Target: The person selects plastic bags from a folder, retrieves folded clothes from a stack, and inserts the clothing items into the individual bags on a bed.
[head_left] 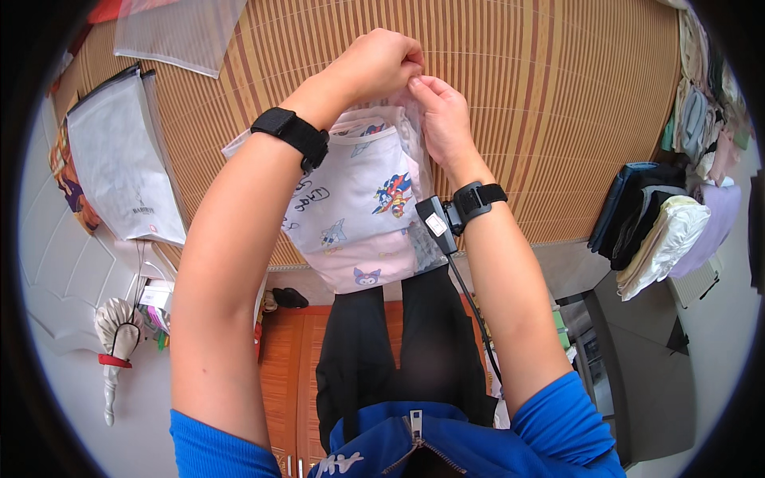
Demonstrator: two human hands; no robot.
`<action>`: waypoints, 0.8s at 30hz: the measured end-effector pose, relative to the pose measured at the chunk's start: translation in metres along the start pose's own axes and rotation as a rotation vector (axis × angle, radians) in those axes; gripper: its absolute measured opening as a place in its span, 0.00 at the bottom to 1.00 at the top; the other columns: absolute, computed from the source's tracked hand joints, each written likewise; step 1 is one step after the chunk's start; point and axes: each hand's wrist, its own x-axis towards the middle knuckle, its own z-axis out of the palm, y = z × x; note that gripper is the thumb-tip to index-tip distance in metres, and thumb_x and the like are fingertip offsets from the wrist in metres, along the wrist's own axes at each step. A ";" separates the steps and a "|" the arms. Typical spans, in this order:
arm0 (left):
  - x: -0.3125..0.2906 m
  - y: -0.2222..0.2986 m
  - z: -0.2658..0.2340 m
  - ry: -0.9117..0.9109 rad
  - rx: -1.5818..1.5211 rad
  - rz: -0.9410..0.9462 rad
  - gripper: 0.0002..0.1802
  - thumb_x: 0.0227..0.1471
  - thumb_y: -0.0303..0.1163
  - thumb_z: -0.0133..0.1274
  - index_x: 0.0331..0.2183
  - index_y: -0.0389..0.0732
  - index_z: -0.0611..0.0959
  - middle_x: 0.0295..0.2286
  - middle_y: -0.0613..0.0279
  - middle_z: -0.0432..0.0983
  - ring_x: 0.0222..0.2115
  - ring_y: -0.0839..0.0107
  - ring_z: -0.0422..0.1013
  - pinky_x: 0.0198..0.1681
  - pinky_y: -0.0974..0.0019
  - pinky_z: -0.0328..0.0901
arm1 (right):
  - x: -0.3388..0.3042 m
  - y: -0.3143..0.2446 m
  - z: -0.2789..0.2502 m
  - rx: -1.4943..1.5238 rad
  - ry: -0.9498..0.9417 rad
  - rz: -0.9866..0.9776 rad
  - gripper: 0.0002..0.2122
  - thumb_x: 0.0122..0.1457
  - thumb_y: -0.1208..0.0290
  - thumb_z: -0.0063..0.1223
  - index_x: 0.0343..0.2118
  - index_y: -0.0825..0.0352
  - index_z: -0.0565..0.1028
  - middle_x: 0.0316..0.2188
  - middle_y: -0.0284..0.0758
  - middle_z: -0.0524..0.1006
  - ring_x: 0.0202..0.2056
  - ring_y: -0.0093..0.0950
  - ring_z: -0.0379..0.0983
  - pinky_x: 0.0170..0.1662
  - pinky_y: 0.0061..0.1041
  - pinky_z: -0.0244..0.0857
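Folded children's clothes (358, 191), white and pale pink with cartoon prints, lie inside a clear plastic bag (430, 171) at the near edge of the slatted mat. Black handwriting marks the bag's left part. At the bag's far end, my left hand (382, 62) is closed with bent fingers on the plastic edge. Close beside it, my right hand (446, 115) pinches the same edge between thumb and fingers. The fingertips of both hands nearly meet. My left forearm hides part of the bag's left side.
A bamboo mat (526, 103) covers the work surface. Frosted zip bags (127, 159) lie at the left, with another clear bag (179, 32) farther back. Folded clothes (653, 231) are stacked on the right edge, more piled behind. A cable hangs from my right wrist strap.
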 end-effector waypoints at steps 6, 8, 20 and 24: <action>-0.011 0.002 0.001 0.058 0.053 0.034 0.09 0.47 0.30 0.53 0.30 0.34 0.81 0.24 0.50 0.77 0.26 0.58 0.74 0.32 0.64 0.68 | 0.000 0.003 0.000 0.026 0.020 -0.012 0.07 0.60 0.72 0.48 0.34 0.72 0.73 0.30 0.37 0.77 0.31 0.25 0.75 0.37 0.23 0.71; -0.014 0.000 0.000 0.064 0.081 0.067 0.09 0.47 0.30 0.52 0.30 0.34 0.81 0.25 0.49 0.77 0.28 0.56 0.74 0.32 0.63 0.68 | 0.000 0.003 -0.001 0.029 0.030 -0.023 0.07 0.60 0.72 0.49 0.34 0.72 0.73 0.30 0.37 0.77 0.31 0.25 0.75 0.36 0.23 0.71; -0.059 0.004 -0.012 0.265 0.344 0.123 0.13 0.48 0.29 0.52 0.39 0.40 0.78 0.32 0.53 0.75 0.35 0.56 0.71 0.38 0.59 0.66 | 0.000 0.005 0.003 -0.044 0.081 -0.071 0.08 0.59 0.72 0.51 0.36 0.72 0.72 0.28 0.35 0.77 0.30 0.24 0.75 0.36 0.22 0.71; -0.130 0.027 0.007 0.548 0.354 -0.002 0.20 0.48 0.33 0.53 0.47 0.46 0.76 0.42 0.55 0.71 0.46 0.56 0.65 0.51 0.54 0.57 | -0.009 0.002 0.008 -0.202 0.123 -0.229 0.09 0.58 0.74 0.51 0.39 0.71 0.70 0.34 0.37 0.73 0.34 0.25 0.74 0.39 0.22 0.70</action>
